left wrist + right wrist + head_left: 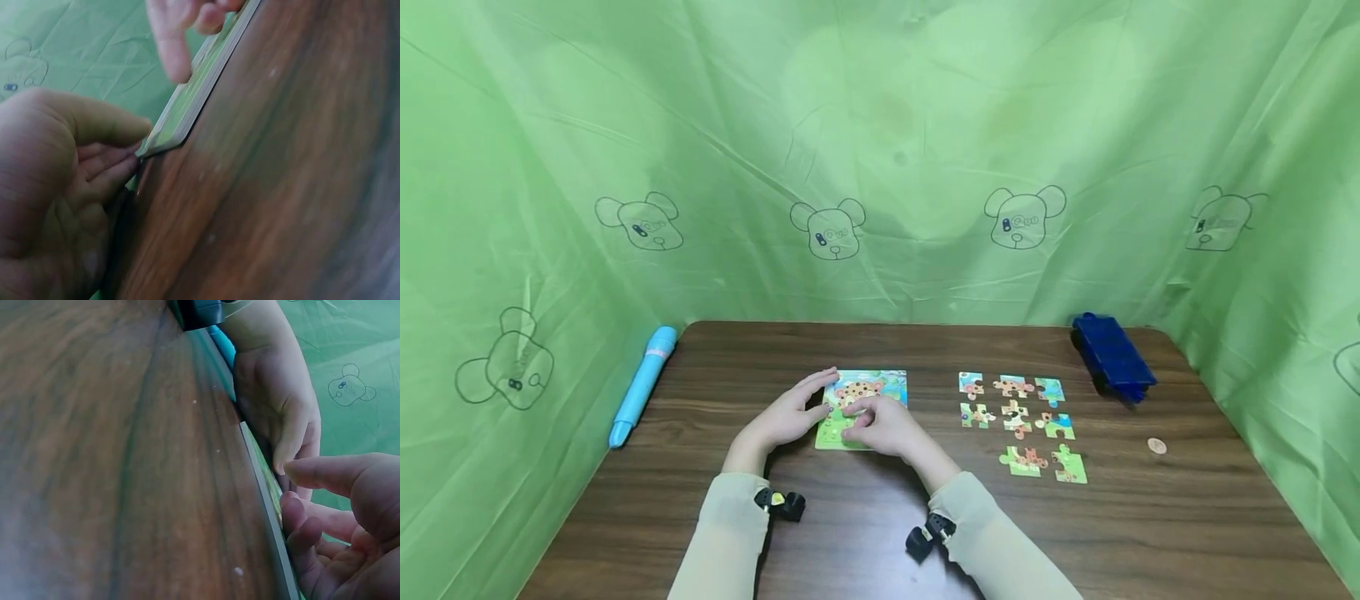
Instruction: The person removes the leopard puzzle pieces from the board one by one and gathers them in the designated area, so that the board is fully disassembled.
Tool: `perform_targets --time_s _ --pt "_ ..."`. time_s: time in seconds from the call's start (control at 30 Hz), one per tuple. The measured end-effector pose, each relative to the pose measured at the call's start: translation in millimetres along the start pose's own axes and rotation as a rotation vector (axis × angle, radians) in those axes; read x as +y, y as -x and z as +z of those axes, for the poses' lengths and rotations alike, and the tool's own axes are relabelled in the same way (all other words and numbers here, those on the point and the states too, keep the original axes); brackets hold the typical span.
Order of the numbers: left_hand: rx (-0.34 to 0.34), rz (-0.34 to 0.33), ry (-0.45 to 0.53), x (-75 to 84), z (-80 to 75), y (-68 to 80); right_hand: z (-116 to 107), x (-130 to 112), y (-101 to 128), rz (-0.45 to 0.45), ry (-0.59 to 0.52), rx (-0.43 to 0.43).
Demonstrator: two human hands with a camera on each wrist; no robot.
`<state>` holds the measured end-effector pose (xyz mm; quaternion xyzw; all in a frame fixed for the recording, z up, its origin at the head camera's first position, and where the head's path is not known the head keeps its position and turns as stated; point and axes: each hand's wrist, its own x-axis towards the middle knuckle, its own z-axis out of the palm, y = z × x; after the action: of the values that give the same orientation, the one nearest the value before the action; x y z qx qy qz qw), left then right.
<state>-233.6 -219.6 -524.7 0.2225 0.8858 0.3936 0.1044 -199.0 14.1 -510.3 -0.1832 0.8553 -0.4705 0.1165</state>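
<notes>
A puzzle board (pixel 889 382) with a spotted animal on a green and blue picture lies flat on the table. My left hand (pixel 788 414) rests along its left edge, fingers fairly straight. In the left wrist view the left thumb (pixel 112 123) touches the board's near corner. Over the board's lower part is my right hand (pixel 883 425), index finger and thumb apart, fingertips at the surface. Nothing shows between them in the right wrist view, where the right hand (pixel 356 519) has loosely bent fingers. The right hand hides part of the picture.
Several loose puzzle pieces (pixel 1015 386) lie in rows right of the board. A dark blue box (pixel 1112 354) stands at the back right, a small round disc (pixel 1157 446) in front of it. A light blue stick-shaped object (pixel 643 387) lies along the left edge. Green cloth (pixel 895 283) surrounds the table.
</notes>
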Motion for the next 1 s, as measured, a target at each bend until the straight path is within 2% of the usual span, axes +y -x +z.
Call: perform_targets --time_s 0.1,0.17,0.3,0.5,0.77,1.0 --pt "0.004 0.034 -0.001 -2.6 -3.8 1.1 -0.8 0.2 0.8 -0.004 0.007 0.01" --pt "-0.005 0.048 -0.036 -3.3 -6.4 2.0 -1.2 0.6 1.7 -0.005 0.011 0.012" --pt "-0.053 0.038 -0.08 -3.2 -9.1 4.7 1.0 3.5 2.0 -0.002 -0.008 0.0" --pt "-0.111 0.025 -0.07 -1.4 -7.1 7.9 3.1 5.3 1.5 0.007 -0.023 -0.013" --pt "-0.113 0.028 -0.06 3.0 -6.8 7.9 5.0 4.3 1.1 0.025 -0.013 0.004" --pt "-0.112 0.017 -0.067 -0.7 -5.5 6.3 4.9 2.8 2.5 0.016 -0.016 0.013"
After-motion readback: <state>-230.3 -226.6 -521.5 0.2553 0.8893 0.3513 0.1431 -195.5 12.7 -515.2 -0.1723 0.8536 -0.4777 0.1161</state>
